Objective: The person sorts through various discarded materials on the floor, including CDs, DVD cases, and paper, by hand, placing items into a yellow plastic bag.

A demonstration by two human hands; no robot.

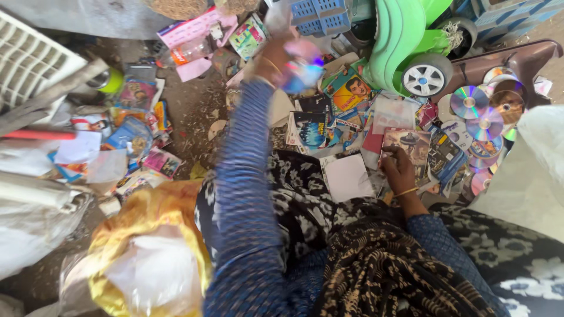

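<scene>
Evidently the person is sorting through a heap of discs and printed sleeves on the ground. The left hand (276,61) is raised toward twelve o'clock, blurred with motion, its fingers closing round a shiny disc (304,71). The right hand (398,170) is resting at about three o'clock of the lap, fingertips pressing down on a clear sleeve (369,179) just beside a white square sleeve (346,176); whether it is actually pinching the clear one cannot be told.

Judging by this, the step in hand looks like pulling discs free of their covers and separating the two. The next move probably calls for a steady right hand on the sleeve while the left is coming back, since the loose paper could slide.

Counting: bare discs (479,114) are lying at two o'clock, roughly eight showing, overlapping on a brown tray (529,56). One green toy car (411,41) is standing at one o'clock, one blue basket (320,16) near twelve, one yellow bag (147,235) at eight o'clock. The printed covers (343,97) are too jumbled to count.
</scene>
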